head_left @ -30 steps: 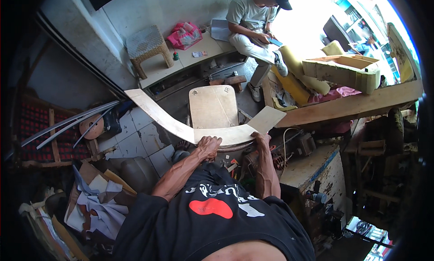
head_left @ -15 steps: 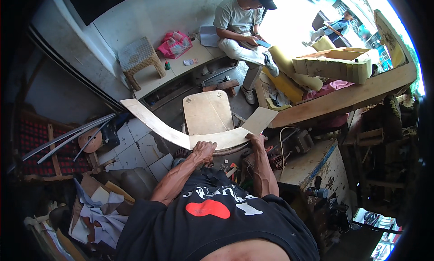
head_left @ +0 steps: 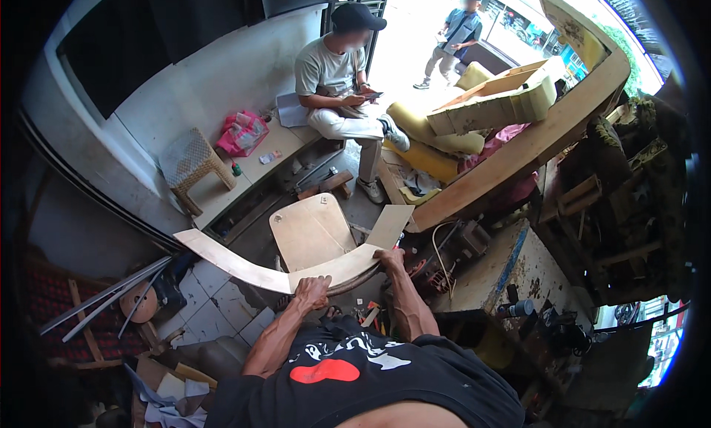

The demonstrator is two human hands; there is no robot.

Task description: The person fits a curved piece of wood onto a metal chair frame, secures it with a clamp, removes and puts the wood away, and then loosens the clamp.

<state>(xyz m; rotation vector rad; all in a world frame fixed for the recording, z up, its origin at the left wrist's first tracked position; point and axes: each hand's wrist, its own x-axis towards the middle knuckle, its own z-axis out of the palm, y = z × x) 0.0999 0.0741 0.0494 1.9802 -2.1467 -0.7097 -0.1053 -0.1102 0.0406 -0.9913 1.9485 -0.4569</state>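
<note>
1. Inspecting the curved board [head_left: 337, 269], we find it in front of the wearer's body, just nearer than a pale wooden panel [head_left: 307, 231] and over a dark curved rim [head_left: 354, 283]. We cannot tell whether it is fastened.
2. We record the hands apart: the left hand [head_left: 311, 289] is clamped on the near edge beside the left seam, the right hand [head_left: 389, 260] near the right seam. Fingertips underneath are hidden.
3. We rate tipping as the main hazard: the left end reaches well beyond the left hand with no visible support, so its weight could twist the board.
4. We judge the seams vulnerable; uneven pressure from the two hands could open them.
5. We note a pinch risk: if the board slips against the rim, fingers could be caught.
6. We flag the pale cable [head_left: 435, 237] near the right end; a sideways swing could snag it.
</note>
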